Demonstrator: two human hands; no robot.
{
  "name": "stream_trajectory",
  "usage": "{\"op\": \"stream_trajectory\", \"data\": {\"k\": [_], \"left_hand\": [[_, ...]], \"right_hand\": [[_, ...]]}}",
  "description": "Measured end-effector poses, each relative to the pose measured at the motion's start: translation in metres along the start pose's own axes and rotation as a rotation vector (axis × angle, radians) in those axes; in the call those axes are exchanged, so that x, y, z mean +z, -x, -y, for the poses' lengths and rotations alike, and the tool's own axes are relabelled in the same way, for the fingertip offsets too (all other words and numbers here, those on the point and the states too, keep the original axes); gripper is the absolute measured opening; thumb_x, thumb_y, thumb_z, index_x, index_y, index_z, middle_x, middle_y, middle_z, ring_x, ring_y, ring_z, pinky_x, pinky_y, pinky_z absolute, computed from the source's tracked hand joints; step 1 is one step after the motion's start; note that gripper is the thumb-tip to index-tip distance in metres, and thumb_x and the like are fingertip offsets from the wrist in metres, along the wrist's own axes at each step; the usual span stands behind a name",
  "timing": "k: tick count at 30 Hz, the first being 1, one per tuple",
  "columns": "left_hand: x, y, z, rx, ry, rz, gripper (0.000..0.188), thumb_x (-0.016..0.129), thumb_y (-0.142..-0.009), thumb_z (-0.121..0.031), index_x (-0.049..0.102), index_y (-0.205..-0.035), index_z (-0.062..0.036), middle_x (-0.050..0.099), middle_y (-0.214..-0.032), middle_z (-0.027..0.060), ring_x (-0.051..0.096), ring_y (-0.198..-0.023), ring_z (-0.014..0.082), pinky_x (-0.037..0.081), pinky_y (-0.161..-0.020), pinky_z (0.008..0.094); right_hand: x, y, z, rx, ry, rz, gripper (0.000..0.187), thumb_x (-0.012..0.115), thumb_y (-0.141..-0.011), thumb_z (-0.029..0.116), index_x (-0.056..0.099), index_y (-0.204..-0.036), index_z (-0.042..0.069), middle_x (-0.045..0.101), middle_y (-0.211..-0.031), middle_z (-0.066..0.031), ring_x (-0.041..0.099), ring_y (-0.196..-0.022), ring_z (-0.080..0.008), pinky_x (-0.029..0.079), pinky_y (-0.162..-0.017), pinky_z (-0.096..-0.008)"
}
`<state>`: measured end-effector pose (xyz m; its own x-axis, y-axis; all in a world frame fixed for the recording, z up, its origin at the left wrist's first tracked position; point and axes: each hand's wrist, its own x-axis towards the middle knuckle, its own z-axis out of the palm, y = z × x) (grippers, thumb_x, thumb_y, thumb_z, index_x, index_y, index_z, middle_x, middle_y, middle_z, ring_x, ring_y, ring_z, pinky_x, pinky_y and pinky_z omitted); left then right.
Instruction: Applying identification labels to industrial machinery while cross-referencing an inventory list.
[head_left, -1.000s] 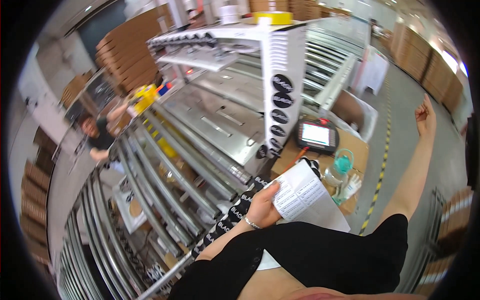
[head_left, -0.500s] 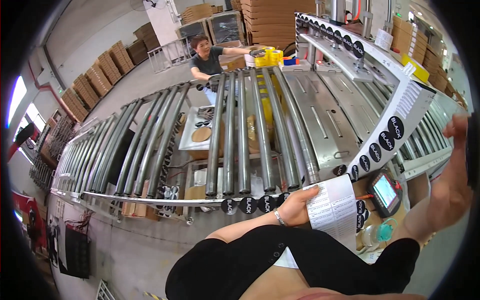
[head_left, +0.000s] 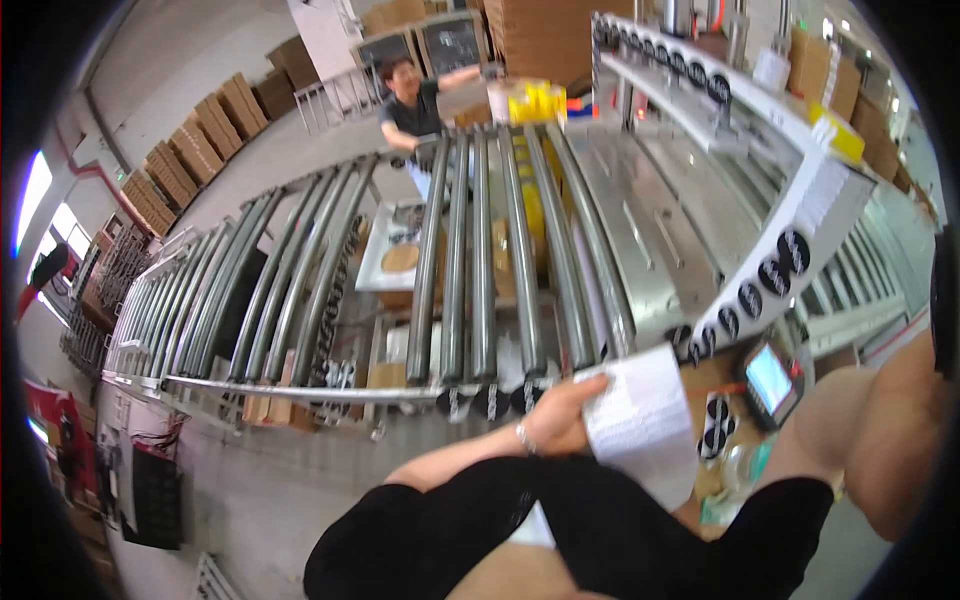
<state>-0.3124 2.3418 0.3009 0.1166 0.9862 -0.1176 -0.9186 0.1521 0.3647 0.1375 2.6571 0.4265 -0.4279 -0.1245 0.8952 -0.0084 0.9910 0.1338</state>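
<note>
My left hand (head_left: 556, 418) is closed on a white sheet of printed paper (head_left: 645, 415), the thumb lying on its upper left corner. A bracelet (head_left: 524, 438) circles that wrist. The paper tilts in front of my chest, its print smeared by motion. On the right, my raised right arm (head_left: 900, 430) is bent close to the camera; its hand lies outside the picture. Between the paper and that arm stand a tablet-like control panel (head_left: 770, 382) with a lit screen, a clear bottle (head_left: 742, 468) and a strip of round black stickers (head_left: 716, 428).
A metal roller conveyor (head_left: 455, 300) curves across in front of me, with a steel plate section (head_left: 640, 230) and a machine frame (head_left: 775, 240) at right. Behind it, a co-worker (head_left: 410, 110) reaches toward yellow tape rolls (head_left: 537, 102). Cardboard stacks (head_left: 195, 150) line the wall.
The paper and my left hand have shifted slightly left and down. My right hand has left the picture, and its arm fills more of the right edge. The co-worker's outstretched hand has moved up and left.
</note>
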Motion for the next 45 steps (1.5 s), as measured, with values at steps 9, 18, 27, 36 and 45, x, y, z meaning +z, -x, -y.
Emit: {"op": "stream_trajectory", "data": {"k": [9,18,27,36,45], "left_hand": [[-0.01,-0.015,-0.01,0.013,0.031,0.112,0.04,0.037,-0.092,-0.019,0.038,-0.124,0.0043,0.044,-0.126,0.0162,0.042,-0.117,0.0276,0.031,-0.099,0.0393],[-0.011,-0.027,-0.013,0.015,-0.038,0.138,0.049,0.046,-0.087,-0.027,0.037,-0.125,0.0025,0.045,-0.125,0.0173,0.044,-0.116,0.0291,0.031,-0.099,0.0415],[-0.021,-0.029,-0.007,-0.072,0.013,0.229,0.042,0.038,-0.092,-0.023,0.037,-0.124,0.0033,0.045,-0.124,0.0159,0.045,-0.115,0.0272,0.034,-0.098,0.0404],[-0.021,-0.028,-0.015,-0.074,-0.001,0.088,0.043,0.036,-0.093,-0.025,0.037,-0.124,0.004,0.045,-0.125,0.0168,0.045,-0.115,0.0274,0.034,-0.098,0.0406],[-0.021,-0.033,-0.01,-0.092,-0.014,0.198,0.042,0.041,-0.091,-0.02,0.036,-0.126,0.0036,0.045,-0.125,0.0167,0.044,-0.116,0.0275,0.033,-0.098,0.041]], "right_hand": [[0.218,-0.203,0.196,0.239,-0.142,0.148,0.033,0.062,-0.065,-0.001,0.057,-0.098,0.002,0.053,-0.083,-0.0112,0.05,-0.072,-0.0226,0.041,-0.063,-0.0297],[0.269,-0.098,0.196,0.778,-0.551,0.49,0.026,0.059,-0.072,-0.005,0.06,-0.097,0.0,0.055,-0.078,-0.003,0.05,-0.063,-0.007,0.04,-0.057,-0.0191],[0.256,-0.073,0.189,1.156,-0.778,0.275,0.032,0.054,-0.072,-0.009,0.054,-0.103,-0.003,0.059,-0.081,-0.0056,0.054,-0.07,-0.0083,0.044,-0.064,-0.0212],[0.141,-0.096,0.169,0.17,-1.28,-0.797,0.033,0.058,-0.077,0.018,0.054,-0.106,0.002,0.047,-0.076,-0.0029,0.039,-0.058,-0.0092,0.032,-0.049,-0.0223],[0.214,-0.092,0.17,0.864,-0.756,-0.147,0.029,0.053,-0.074,0.004,0.05,-0.102,-0.004,0.046,-0.061,-0.0012,0.041,-0.051,-0.0075,0.033,-0.046,-0.0197]]}}
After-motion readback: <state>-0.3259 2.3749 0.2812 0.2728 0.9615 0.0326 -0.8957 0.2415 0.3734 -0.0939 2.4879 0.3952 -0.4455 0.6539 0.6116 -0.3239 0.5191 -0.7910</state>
